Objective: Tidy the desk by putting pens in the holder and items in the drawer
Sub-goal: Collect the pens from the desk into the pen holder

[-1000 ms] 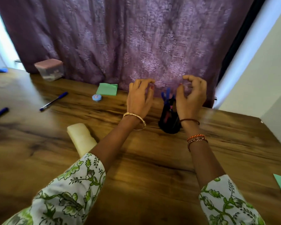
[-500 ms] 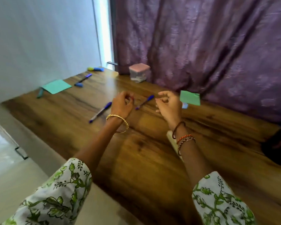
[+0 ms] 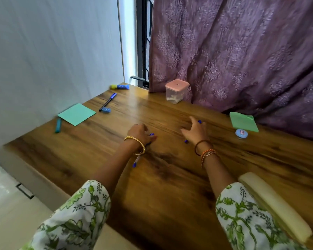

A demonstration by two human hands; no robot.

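**Meanwhile, two blue pens are being reached for on the desk**

Both hands are being held low over the wooden desk [image 3: 170, 186], nearer the viewer than the pink-lidded container [image 3: 176, 91], which is being used as the landmark. The left hand [image 3: 140, 133] is being curled down onto a blue pen [image 3: 136, 162]; the pen's lower end is showing below the gold bangle and a blue tip is showing just past the fingertips [image 3: 153, 138], so the pen is lying under the palm and wrist. The fingers are bent around it, though whether it is being lifted clear of the wood cannot be told.

The right hand [image 3: 195, 131] is being spread with its fingers loosely extended over a second blue pen [image 3: 186, 141]. One blue end is peeping out beyond the fingers and the other beside the heel of the hand. A firm hold is not being shown; the fingers are looking relaxed and open.

Left of the container, a third pen [image 3: 107, 101] is lying beside a small blue sharpener [image 3: 106, 110], with a green paper sheet [image 3: 76, 114] and a teal marker [image 3: 58, 125] further left. A glue stick [image 3: 119, 86] is lying by the wall. Right of the container, a green notepad [image 3: 243, 121] and a small round tin [image 3: 241, 133] are resting, touching or nearly so. A cream roll [image 3: 273, 202] is lying nearest the viewer.
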